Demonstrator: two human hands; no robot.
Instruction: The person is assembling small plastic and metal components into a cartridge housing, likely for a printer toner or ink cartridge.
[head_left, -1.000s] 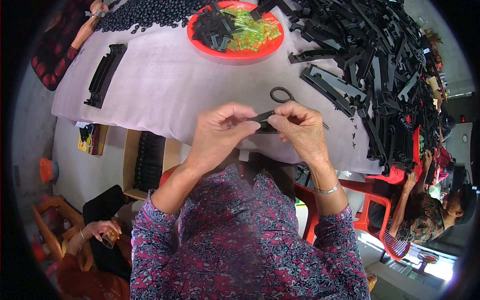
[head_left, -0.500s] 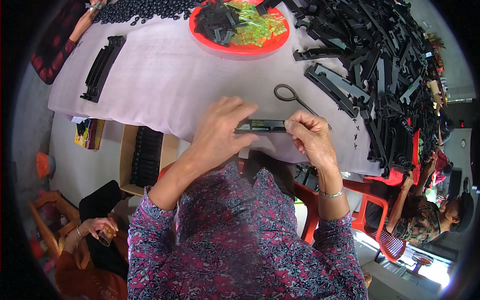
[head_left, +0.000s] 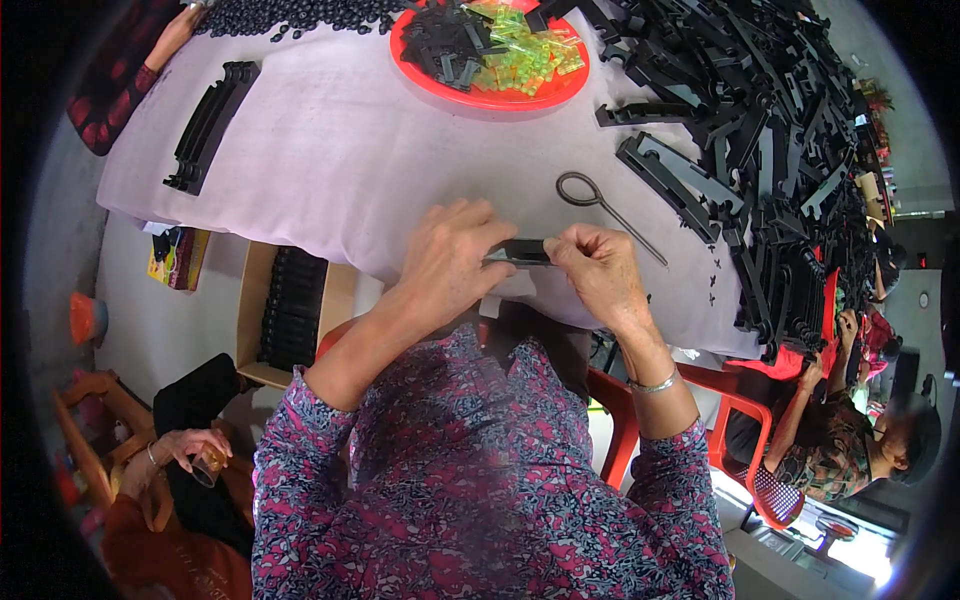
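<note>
A short black plastic piece [head_left: 524,251] with a lighter grey part at its left end is held level just above the table's near edge. My left hand [head_left: 450,252] has its thumb and fingers closed around the left end. At the other end my right hand [head_left: 604,270] pinches the piece between thumb and forefinger. The fingers hide both its ends. Beyond my right hand, a metal rod with a looped handle [head_left: 578,188] lies slantwise on the pale cloth.
A red basin [head_left: 470,98] of small black and yellow-green parts stands at the far side. Black plastic holders [head_left: 700,120] are heaped right. A few joined holders [head_left: 210,125] lie left. An open carton [head_left: 335,305] of black parts stands below the table edge. Other people sit left and right.
My left hand's fingers have closed from a wider spread onto the black piece. My right hand has moved slightly left, and less of the piece shows between my hands.
</note>
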